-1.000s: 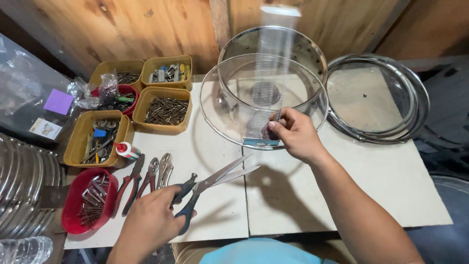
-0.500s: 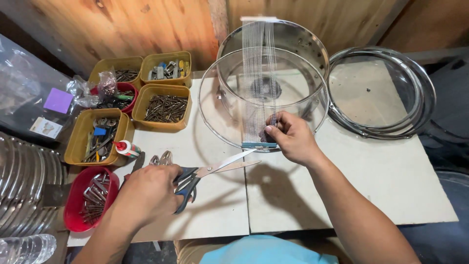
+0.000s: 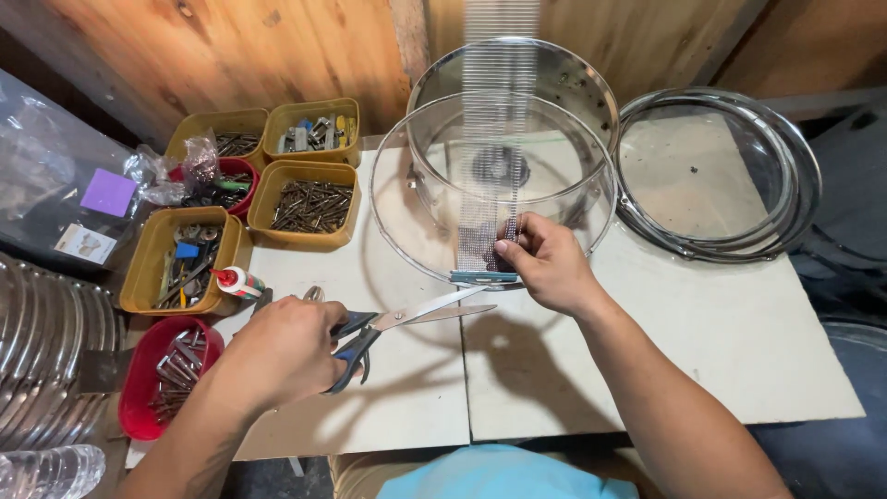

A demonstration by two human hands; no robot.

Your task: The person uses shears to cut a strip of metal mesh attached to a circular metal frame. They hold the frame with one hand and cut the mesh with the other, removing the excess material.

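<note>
Blue-black scissors (image 3: 370, 337), silvery ribbed wire strip (image 3: 490, 157) — mustard-yellow trays (image 3: 148, 268)

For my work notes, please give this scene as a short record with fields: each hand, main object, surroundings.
left hand: holds open scissors, blades toward the strip
right hand: pinches the lower end of a wire strip
main object: clear drum shell on white board
surroundings: yellow trays of hardware, red bowl, metal hoops

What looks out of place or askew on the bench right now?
Little stands out. The small glue bottle lies on its side beside the mustard tray. The left hand holds open scissors; the right hand pinches the snare wire strip, which hangs straight.
</note>
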